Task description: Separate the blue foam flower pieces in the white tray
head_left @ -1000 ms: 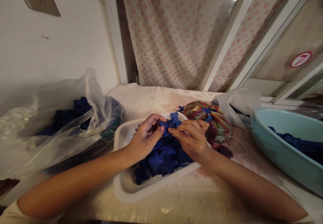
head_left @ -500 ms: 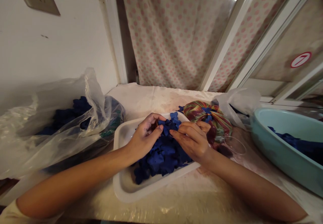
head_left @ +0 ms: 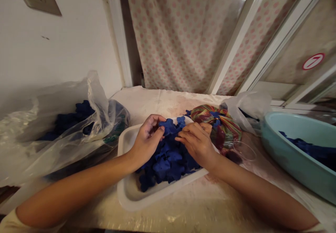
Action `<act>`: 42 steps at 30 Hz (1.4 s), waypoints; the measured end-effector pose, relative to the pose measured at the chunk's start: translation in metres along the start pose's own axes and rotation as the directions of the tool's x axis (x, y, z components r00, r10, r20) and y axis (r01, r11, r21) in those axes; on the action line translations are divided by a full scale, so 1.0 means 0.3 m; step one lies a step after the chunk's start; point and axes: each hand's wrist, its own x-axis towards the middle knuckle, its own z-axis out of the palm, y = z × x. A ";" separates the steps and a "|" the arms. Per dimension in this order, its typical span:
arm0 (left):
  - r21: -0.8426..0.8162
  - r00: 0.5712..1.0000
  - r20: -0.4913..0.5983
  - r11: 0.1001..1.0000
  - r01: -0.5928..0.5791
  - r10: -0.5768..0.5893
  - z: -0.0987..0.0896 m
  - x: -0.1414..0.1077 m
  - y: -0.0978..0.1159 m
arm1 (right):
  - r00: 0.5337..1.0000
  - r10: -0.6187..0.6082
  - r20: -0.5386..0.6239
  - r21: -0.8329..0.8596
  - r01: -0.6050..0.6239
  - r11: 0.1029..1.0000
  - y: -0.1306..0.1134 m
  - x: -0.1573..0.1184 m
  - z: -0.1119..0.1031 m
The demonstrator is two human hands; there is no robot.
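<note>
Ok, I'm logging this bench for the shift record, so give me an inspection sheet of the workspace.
surface: stained pale cover, white tray resting on it
job's things: blue pieces heaped in the tray
clutter: plastic bag holding more blue pieces at left; striped bundle behind the tray; teal basin holding blue pieces at right
hands: left hand and right hand both at the pieces, fingers curled
cables: nothing seen
surroundings: white wall, spotted curtain, "7" sticker

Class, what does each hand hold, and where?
The left hand seems to pinch the edge of a blue lobed piece; the right hand is unclear.
</note>
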 end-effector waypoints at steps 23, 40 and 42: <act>-0.029 0.999 -0.043 0.999 -0.018 0.016 -0.003 -0.002 -0.001 | 0.991 0.132 0.028 0.094 -0.134 0.986 0.019 -0.006 0.030; 0.068 0.997 0.063 0.997 -0.042 0.038 0.002 -0.001 -0.007 | 0.994 0.083 0.067 0.152 -0.093 0.984 0.022 -0.005 0.022; 0.074 0.994 0.104 0.996 -0.051 0.043 0.001 -0.002 -0.010 | 0.999 -0.011 0.052 0.121 0.004 0.993 0.019 -0.002 0.011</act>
